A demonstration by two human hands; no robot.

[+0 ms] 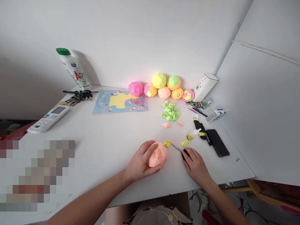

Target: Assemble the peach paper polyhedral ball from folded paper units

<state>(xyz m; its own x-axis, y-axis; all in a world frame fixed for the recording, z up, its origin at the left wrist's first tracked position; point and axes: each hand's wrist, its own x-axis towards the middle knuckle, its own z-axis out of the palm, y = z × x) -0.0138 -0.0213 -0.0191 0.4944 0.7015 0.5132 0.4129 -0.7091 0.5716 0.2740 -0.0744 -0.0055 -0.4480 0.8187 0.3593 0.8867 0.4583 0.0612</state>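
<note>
My left hand is wrapped round the left side of a peach folded-paper ball, holding it just above or on the table. My right hand has its fingers closed on the black handles of a pair of scissors, whose blades point up and left. Beyond the blades lie two yellow folded-paper pieces. Two peach paper pieces rest farther back, below a pile of green folded pieces. Right of these stands a small glue bottle with a white nozzle, tilted.
Several finished paper balls are stacked against the wall. A picture board, a bottle, keys and a remote control occupy the left. On the right are a phone, pencils, a small carton and a white box.
</note>
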